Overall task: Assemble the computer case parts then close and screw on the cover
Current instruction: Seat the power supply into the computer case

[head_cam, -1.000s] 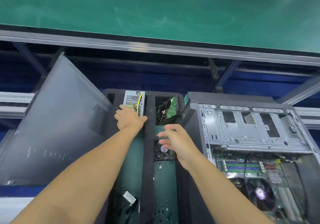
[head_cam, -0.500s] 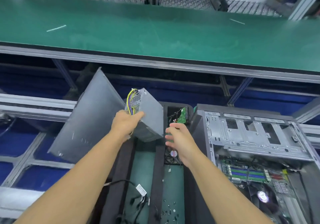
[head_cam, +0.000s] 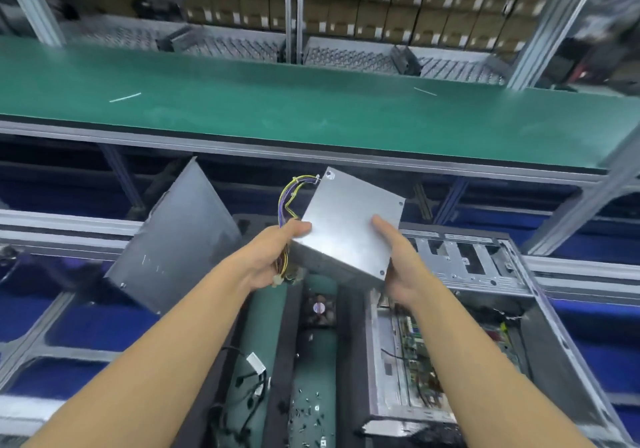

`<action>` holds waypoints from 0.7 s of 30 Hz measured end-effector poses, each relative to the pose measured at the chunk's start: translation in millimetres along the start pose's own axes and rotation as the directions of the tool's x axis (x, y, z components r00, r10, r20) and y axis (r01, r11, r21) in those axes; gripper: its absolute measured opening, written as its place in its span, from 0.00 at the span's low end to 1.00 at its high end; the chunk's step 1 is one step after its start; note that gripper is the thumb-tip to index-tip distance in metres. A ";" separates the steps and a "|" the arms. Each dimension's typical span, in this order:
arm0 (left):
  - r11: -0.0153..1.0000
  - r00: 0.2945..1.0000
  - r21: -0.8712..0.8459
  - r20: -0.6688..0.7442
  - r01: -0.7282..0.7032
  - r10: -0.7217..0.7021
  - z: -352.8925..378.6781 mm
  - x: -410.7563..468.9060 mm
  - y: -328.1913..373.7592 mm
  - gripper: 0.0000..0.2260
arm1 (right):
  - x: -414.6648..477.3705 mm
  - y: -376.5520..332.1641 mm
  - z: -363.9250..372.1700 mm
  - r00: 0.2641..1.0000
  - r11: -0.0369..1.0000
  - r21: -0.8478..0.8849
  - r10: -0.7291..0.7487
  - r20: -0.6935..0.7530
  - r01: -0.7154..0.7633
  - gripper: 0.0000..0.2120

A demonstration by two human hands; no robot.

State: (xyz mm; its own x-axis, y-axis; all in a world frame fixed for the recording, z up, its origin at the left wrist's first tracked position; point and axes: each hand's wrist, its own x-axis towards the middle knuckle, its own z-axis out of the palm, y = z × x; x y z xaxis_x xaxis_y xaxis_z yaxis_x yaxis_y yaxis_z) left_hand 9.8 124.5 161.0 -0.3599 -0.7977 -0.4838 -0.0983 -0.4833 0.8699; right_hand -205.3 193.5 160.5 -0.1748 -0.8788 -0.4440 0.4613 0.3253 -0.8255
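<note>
Left hand: thumb on the top face of the grey sheet-metal power-supply box, fingers curled beneath, gathering its yellow-and-purple wire bundle. Right hand: thumb on the same face, fingers under the near right corner. The box is held between both hands, tilted, clear of everything below.

Open grey computer case lies at 4 o'clock of the box, board exposed. Black foam parts tray is at 6 o'clock, holding a small black fan and loose small screws. Flat grey cover panel leans at 9 o'clock. Green counter is at 12.

Step, as judged: installing the power supply. The next move calls for carrying it toward 4 o'clock, squaring it to its bay and keeping the wires free. Cover not yet fitted.
</note>
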 end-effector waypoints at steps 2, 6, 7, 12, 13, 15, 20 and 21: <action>1.000 0.999 -0.014 0.030 -0.023 0.024 21.9 -1.1 -6.2 0.16 | -10.1 -3.7 -19.8 0.999 1.000 -0.012 -0.026 -0.039 0.025 0.49; 0.987 0.988 -0.159 0.155 0.010 0.015 66.4 6.6 -22.7 0.18 | -33.4 -17.2 -59.5 0.992 0.998 -0.017 -0.062 -0.107 0.061 0.53; 0.989 0.990 -0.145 0.138 0.003 0.017 77.9 9.1 -27.0 0.16 | -38.3 -20.8 -70.2 0.989 0.997 -0.022 -0.079 -0.126 0.077 0.53; 0.984 0.986 0.129 -0.095 -0.124 0.137 124.9 17.3 -40.2 0.09 | -60.3 -34.0 -111.8 0.975 0.997 -0.072 -0.045 -0.218 0.030 0.60; 0.963 0.967 0.216 -0.162 -0.159 0.196 129.1 20.7 -42.7 0.09 | -64.7 -37.6 -117.5 0.966 0.996 -0.090 -0.051 -0.254 0.029 0.60; 0.899 0.909 0.398 -0.281 -0.183 0.309 136.2 26.2 -44.5 0.08 | -72.8 -45.4 -127.3 0.933 0.982 -0.178 -0.127 -0.337 0.069 0.60; 0.665 0.771 0.743 -0.382 -0.071 0.509 170.1 21.4 -48.9 0.17 | -86.4 -39.7 -133.4 0.809 0.827 -0.538 -0.423 -0.408 0.162 0.57; 0.642 0.730 0.756 -0.365 -0.130 0.577 177.9 17.5 -49.9 0.14 | -87.9 -35.6 -131.4 0.788 0.800 -0.574 -0.463 -0.406 0.173 0.57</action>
State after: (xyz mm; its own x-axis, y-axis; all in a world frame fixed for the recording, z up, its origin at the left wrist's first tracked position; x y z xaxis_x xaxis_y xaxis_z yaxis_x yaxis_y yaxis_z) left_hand -156.7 198.8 126.1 0.0188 -0.9933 0.1140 -0.7178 0.0660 0.6931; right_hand -320.7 305.0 183.1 -0.7047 -0.7010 -0.1096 -0.1610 0.3084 -0.9375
